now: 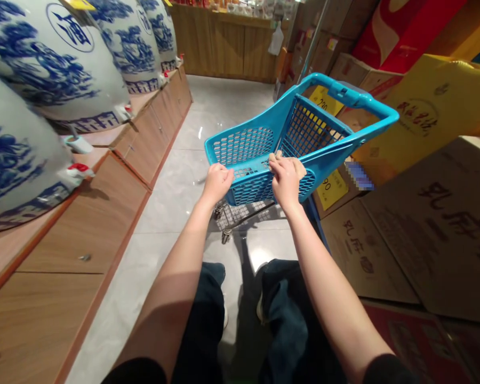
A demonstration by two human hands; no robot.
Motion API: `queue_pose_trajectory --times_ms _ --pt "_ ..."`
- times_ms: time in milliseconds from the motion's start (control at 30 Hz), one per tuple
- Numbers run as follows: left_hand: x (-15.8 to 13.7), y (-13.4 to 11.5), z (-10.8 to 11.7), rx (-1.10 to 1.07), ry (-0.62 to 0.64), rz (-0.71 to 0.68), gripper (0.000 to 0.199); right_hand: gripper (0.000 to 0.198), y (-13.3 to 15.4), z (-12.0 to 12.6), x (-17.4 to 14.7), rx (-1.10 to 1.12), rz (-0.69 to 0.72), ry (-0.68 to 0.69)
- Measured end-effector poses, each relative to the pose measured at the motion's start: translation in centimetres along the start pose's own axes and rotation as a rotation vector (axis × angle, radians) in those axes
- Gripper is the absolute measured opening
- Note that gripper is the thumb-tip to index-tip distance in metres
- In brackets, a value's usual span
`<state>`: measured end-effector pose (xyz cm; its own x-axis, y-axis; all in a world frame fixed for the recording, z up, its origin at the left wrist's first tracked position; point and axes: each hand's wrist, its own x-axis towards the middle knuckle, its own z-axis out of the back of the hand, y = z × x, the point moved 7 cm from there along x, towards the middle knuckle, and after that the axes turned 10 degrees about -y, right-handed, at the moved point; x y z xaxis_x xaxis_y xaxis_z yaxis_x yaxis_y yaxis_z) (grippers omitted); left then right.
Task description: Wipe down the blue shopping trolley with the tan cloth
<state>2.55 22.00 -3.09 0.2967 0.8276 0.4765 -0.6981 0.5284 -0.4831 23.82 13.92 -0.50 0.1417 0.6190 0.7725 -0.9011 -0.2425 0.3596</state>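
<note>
A blue plastic shopping cart (244, 138) stands on the floor ahead of me, its handle pointing to the far right. My left hand (218, 184) is closed over the rim at the cart's near left corner. In my right hand (285, 180) is a crumpled tan cloth (299, 167), pressed against the near side rim farther right. Part of the cloth sticks out above and beside the fingers. The basket's mesh walls and floor show, with a child-seat-like grid panel (310, 122) below the handle.
Large blue-and-white porcelain jars (60, 69) with small taps line a wooden cabinet (84, 234) on the left. Stacked cartons (368, 250), a yellow bag (432, 106) and yellow price signs (332, 189) crowd the right, close to the cart. A wooden counter (224, 45) closes the aisle's far end.
</note>
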Motion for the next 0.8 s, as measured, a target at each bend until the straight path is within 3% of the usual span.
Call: queue_pose_trajectory --times_ms 100,200,267,367,467,533,633,733,800 --pt "0.6 -0.1 -0.3 -0.04 0.019 0.023 0.049 0.051 2.2 -1.5 -0.6 0.018 0.007 0.055" --pt "1.1 0.2 -0.2 -0.07 0.041 0.021 0.047 0.055 6.5 -3.5 -1.7 0.1 0.159 0.183" --pt "1.3 0.3 -0.3 -0.081 0.068 -0.008 0.048 0.055 7.8 -3.9 -1.9 0.129 0.244 0.233" --pt "1.3 0.5 -0.1 -0.1 0.091 -0.021 0.05 0.051 5.3 -2.7 -0.6 0.081 0.206 0.187" --pt "1.2 0.5 0.0 -0.069 0.098 0.029 0.05 0.05 0.4 -0.5 1.0 -0.018 0.024 0.015" --pt "1.1 0.4 0.1 -0.019 0.104 0.084 0.051 0.053 -0.8 0.0 1.1 -0.038 -0.05 -0.056" --pt "0.8 -0.1 0.0 0.06 0.122 0.129 0.052 0.055 2.3 -1.7 0.0 0.005 -0.01 -0.002" --pt "0.5 -0.3 0.1 0.137 0.096 0.146 0.051 0.054 7.7 -4.2 -1.5 0.056 0.158 0.136" --pt "0.4 -0.1 0.4 0.157 0.055 0.177 0.05 0.051 9.1 -4.6 -1.7 0.079 0.222 0.179"
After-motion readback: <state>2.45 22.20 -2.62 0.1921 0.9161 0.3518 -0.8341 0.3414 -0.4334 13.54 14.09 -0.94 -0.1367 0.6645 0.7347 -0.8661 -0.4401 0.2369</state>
